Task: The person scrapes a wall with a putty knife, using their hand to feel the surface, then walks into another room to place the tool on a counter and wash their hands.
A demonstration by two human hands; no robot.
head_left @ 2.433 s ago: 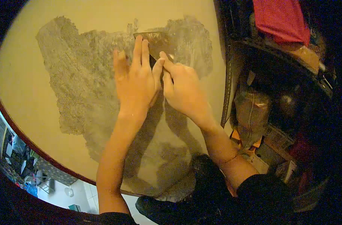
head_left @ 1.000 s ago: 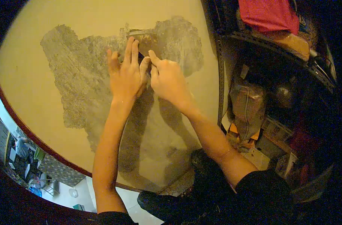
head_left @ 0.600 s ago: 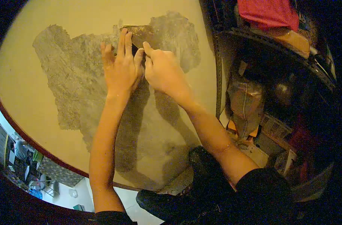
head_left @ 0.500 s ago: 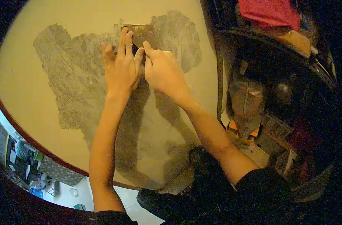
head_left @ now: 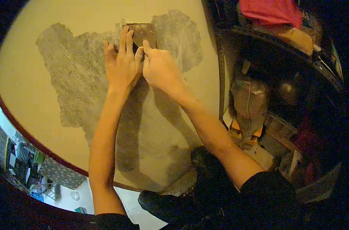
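Observation:
A wide, stained scraper blade (head_left: 145,33) lies against the wall (head_left: 25,84), its straight edge pointing up. My right hand (head_left: 161,69) is closed around the scraper's lower end, with one finger extended up along the blade; the handle itself is hidden. My left hand (head_left: 122,73) is to its left, fingers stretched and spread, two fingertips pressing on the blade's left side. Around both hands the yellowish wall bears a rough grey bare patch (head_left: 76,65) with ragged edges. Another grey area (head_left: 182,42) continues to the right of the blade.
A dark shelf with a red cloth (head_left: 272,13) stands on the right. Below it are a clear plastic bag (head_left: 249,96) and boxes in dim light. A dark red trim (head_left: 32,142) edges the wall at lower left, with a bright room and floor (head_left: 69,201) beyond.
Both hands and the scraper stay close together at nearly the same place on the wall. In view they have shifted very slightly up and left, along with the surroundings.

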